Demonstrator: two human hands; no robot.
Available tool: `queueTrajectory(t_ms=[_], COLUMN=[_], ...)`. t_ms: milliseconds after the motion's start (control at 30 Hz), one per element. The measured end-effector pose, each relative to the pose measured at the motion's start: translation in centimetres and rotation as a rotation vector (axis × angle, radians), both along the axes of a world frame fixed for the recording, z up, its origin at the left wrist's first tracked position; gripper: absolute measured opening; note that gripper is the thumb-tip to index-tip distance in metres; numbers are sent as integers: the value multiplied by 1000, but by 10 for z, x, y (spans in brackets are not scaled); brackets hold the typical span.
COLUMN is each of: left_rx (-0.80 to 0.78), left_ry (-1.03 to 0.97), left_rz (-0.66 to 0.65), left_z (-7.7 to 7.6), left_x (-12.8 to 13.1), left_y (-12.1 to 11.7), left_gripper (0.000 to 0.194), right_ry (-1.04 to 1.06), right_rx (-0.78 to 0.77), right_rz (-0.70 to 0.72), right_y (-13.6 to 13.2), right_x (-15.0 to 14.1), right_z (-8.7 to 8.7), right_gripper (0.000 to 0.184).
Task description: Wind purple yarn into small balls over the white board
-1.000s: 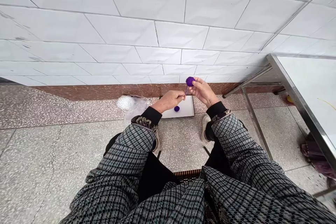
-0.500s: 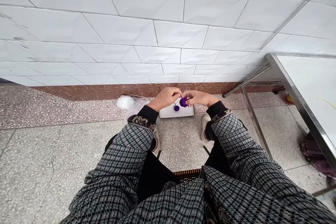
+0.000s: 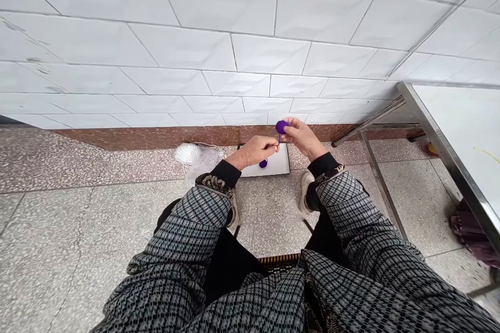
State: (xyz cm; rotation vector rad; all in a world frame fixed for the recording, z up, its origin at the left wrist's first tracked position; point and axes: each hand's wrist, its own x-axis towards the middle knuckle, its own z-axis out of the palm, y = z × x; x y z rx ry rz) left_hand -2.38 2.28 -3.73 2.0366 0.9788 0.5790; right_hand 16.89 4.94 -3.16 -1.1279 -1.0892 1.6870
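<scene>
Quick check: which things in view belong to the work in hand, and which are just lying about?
Apparently in use:
purple ball, in the right hand
purple strand, pinched by the left hand
second purple ball, in the white tray

Seemingly just lying about:
white yarn, beside the tray
yellow strand, on the table

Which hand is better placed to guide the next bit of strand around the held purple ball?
Probably the left hand: it pinches the purple strand close to the held ball, while the right hand is occupied gripping that ball.
</scene>
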Motion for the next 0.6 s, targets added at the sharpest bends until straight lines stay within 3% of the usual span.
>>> queueTrajectory(t_ms=[67,200,400,500,600], left_rx=[49,125,92,53,32], left_ry=[10,50,-7,-27,-27], left_rz=[14,106,188,237,271], left_z=[-3,-7,-6,-6,-6], left_x=[0,-5,-12,-11,-6], left_y=[1,5,11,11,8], left_gripper=[20,21,19,20,22], right_ry=[-200,-420,-213,-19,152], right_rx=[14,-7,-52,-89,-91], right_rz=[83,416,530,490,251], right_y=[-2,-8,-12,-10,-5], right_x=[-2,-3,5,8,8], right_z=[-2,2,15,16,11], right_gripper=[20,21,23,26,33])
